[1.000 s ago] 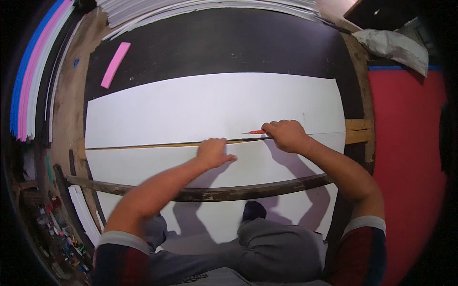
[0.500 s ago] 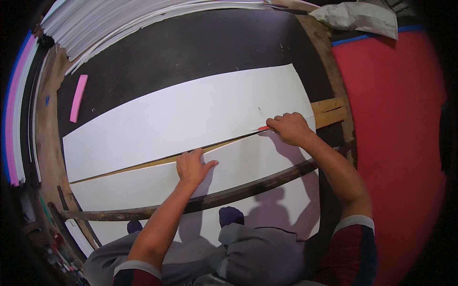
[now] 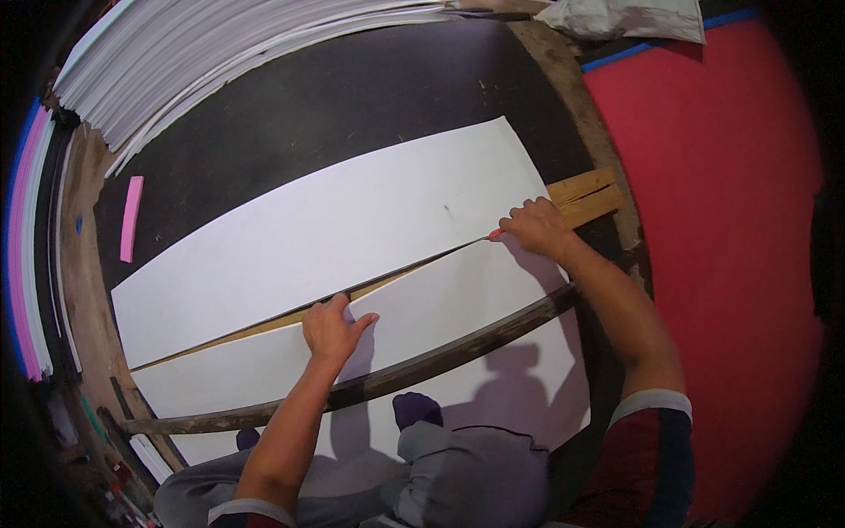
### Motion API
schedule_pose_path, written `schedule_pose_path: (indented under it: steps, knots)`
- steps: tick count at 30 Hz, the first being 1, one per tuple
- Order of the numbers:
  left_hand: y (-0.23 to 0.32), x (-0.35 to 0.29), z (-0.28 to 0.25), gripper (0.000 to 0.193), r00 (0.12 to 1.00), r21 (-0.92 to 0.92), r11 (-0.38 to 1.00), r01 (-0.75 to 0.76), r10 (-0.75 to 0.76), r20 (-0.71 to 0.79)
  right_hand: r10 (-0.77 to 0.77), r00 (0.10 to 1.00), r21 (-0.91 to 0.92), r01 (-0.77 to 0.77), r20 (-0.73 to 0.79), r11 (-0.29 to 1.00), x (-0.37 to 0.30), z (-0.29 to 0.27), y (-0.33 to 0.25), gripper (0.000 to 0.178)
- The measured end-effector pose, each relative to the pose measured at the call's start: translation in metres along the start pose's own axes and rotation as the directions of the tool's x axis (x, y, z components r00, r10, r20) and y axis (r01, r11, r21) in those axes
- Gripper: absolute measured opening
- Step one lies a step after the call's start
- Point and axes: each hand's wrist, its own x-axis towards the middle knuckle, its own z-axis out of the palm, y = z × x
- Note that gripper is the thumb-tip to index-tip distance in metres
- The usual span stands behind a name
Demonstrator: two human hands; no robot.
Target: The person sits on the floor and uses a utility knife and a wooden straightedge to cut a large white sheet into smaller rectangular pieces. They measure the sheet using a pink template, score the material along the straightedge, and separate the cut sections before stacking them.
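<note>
Black work surface under everything, ringed by a worn wooden frame. Right hand closed around a small red-tipped cutting knife, blade end at the slit in the wide white foam sheet, knuckles over the pale wooden straightedge plank that sticks out past the sheet's right end. Left hand spread flat, fingers apart, pressing down the near white strip just below the cut line. Compared with a second ago, cut opened wider: near strip now parted from the far piece along most of its length, plank showing through the gap, knife hand nearer the right end of the sheet. Judging from that, slit nearly finished, only the last bit under the right hand left. Beyond the hands, dark curved wooden bar across the near strip, pink foam offcut at far left, stacked white sheets along the top, red mat at right.
</note>
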Motion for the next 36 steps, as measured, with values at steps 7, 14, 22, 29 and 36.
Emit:
schedule_pose_path:
  steps: [7, 14, 22, 29, 36]
  knots:
    - [-0.001, -0.001, -0.001, 0.062, 1.000, 0.016, 1.000, -0.001, 0.001, -0.019, 0.029, 1.000, -0.044, -0.029, -0.001, 0.999, -0.015, 0.019, 0.047, 0.015]
    - [0.003, -0.003, -0.005, 0.075, 1.000, 0.012, 1.000, -0.001, 0.001, 0.006, 0.198, 0.977, -0.036, -0.196, 0.079, 0.980, -0.043, 0.031, 0.096, 0.017]
    - [-0.008, -0.002, 0.010, 0.068, 0.987, -0.030, 0.997, -0.074, 0.069, -0.143, 0.450, 0.887, -0.084, -0.444, 0.100, 0.892, -0.094, 0.057, 0.169, 0.023]
    - [-0.045, 0.013, 0.021, 0.053, 0.961, -0.088, 0.965, -0.247, 0.233, -0.148, 0.331, 0.935, 0.405, -0.256, -0.127, 0.878, -0.059, 0.043, 0.007, 0.038]
    - [-0.117, 0.011, 0.002, 0.044, 0.922, -0.071, 0.986, -0.151, 0.115, -0.369, -0.053, 0.843, 0.460, 0.344, -0.536, 0.819, -0.002, 0.076, -0.226, 0.047]
